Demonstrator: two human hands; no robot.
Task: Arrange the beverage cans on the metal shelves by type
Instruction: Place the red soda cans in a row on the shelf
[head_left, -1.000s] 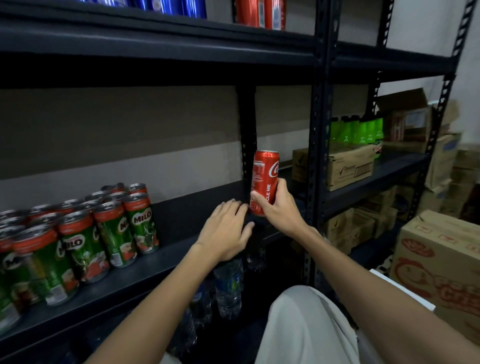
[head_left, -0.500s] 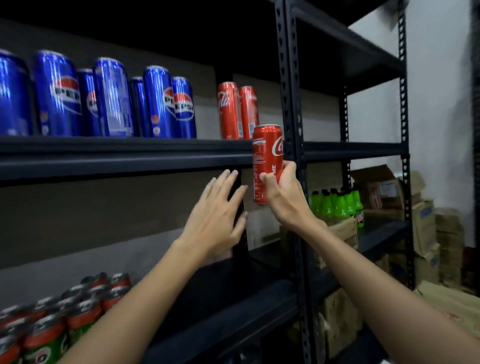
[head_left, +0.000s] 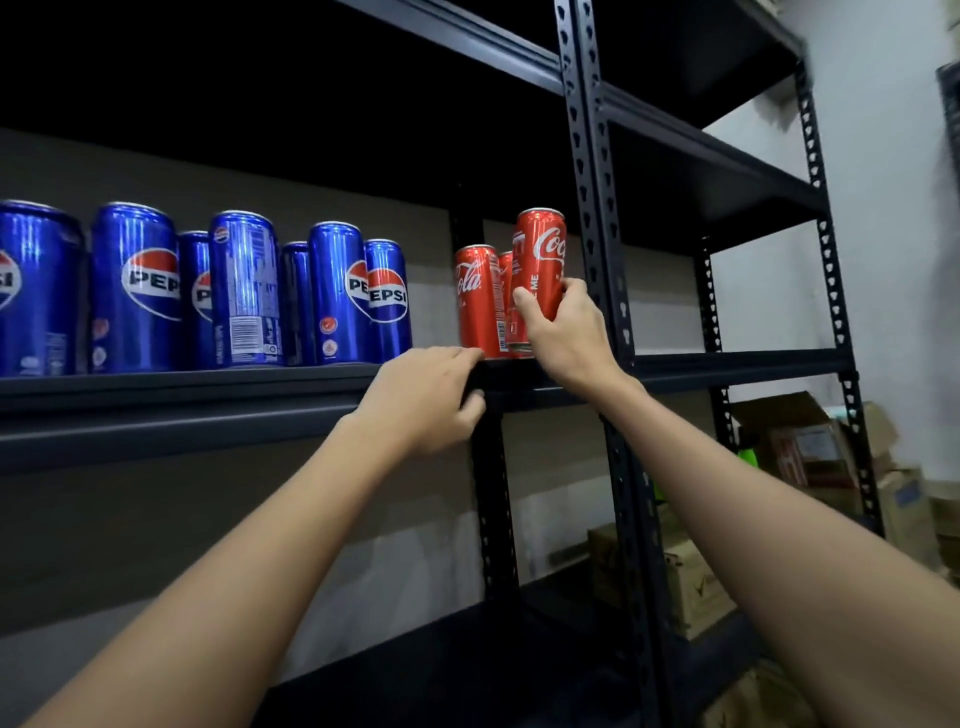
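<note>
The right hand (head_left: 566, 332) grips a Coke can (head_left: 540, 260) at the shelf's (head_left: 208, 389) edge, at 3 o'clock of two Cokes (head_left: 475, 301); the left hand (head_left: 426, 400) clasps the shelf lip. Pepsis (head_left: 244, 291) stand at 9 o'clock.

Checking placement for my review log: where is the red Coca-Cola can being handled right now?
In the head view the right hand grips the Coca-Cola can at the shelf's right end, beside two standing red cans, just left of the upright post.

Worn on the head, faced forward and slightly upward, close to the dark shelf (head_left: 208, 387), within arm's reach.
</note>
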